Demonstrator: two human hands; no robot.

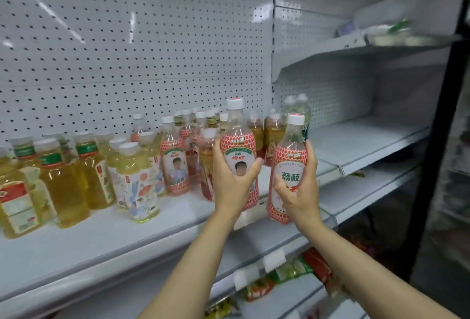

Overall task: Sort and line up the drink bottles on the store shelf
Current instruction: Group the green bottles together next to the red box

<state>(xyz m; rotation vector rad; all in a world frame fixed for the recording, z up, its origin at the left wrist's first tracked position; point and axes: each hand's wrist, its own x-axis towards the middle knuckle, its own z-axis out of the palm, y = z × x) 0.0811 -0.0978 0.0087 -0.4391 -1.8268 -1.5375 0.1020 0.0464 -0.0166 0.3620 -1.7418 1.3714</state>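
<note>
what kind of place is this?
Likely a shop aisle: white pegboard-backed shelving, rows of labelled drink bottles, and price-tag holders along the shelf edge.

White pegboard back panel (106,46) runs behind the shelving; strip-light reflections streak across it. A vertical seam (273,39) divides the panel into two bays. Upper right: blurred clear plastic packaging (389,17) with a green patch; contents cannot be told. Blank white price-tag holders (275,259) are clipped on the rail of a lower tier. Beneath, red, green and yellow snack packets (300,273) lie on a lower tier. A black upright post (440,120) stands at the right edge.
</note>
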